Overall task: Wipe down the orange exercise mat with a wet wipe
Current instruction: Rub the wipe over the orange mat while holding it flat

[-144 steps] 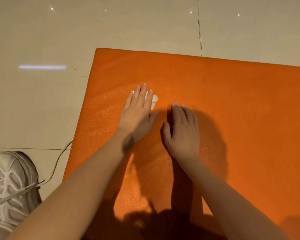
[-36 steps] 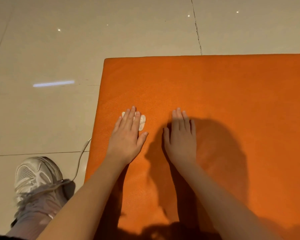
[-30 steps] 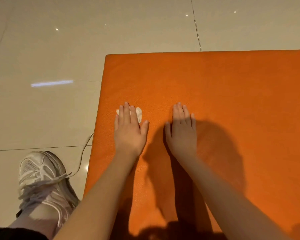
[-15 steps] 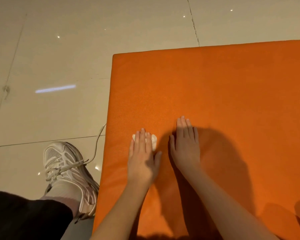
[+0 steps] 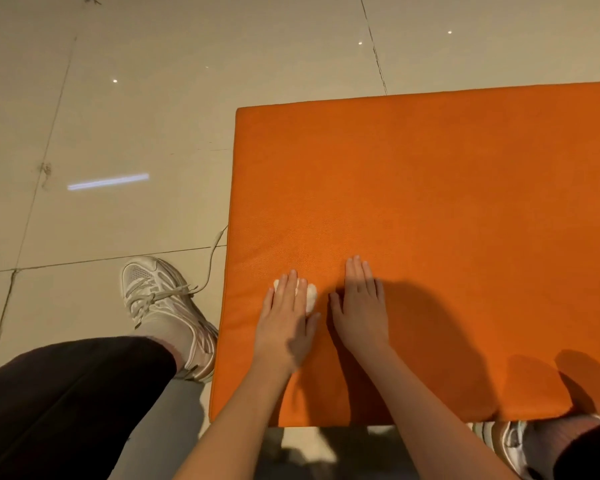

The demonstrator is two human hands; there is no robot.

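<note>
Off the mat's left edge, a black trouser leg (image 5: pixel 66 393) is stretching over the tiled floor (image 5: pixel 118 116). Its white shoe (image 5: pixel 163 306) is sitting just beside that edge, toward the mat's near-left corner. A thin pale cord (image 5: pixel 212 252) is trailing from the shoe's laces up to the mat's left edge. The orange mat (image 5: pixel 447 185) is lying flat on the floor, with both left corners showing and its right side running out of view.

On the mat, close to its left edge and in its near half, the left hand (image 5: pixel 284 320) is lying palm down. Its fingers are straight and close together, pressing a small white wipe (image 5: pixel 311 296) against the mat. The wipe is peeking out past the fingertips and on the thumb side.

Just right of it on the mat, the right hand (image 5: pixel 361 306) is resting flat, fingers straight and together, thumb out to the side, holding nothing. The two hands are lying side by side without touching. Past the mat's near edge, toward its right, a second shoe (image 5: pixel 513 445) is partly showing.
</note>
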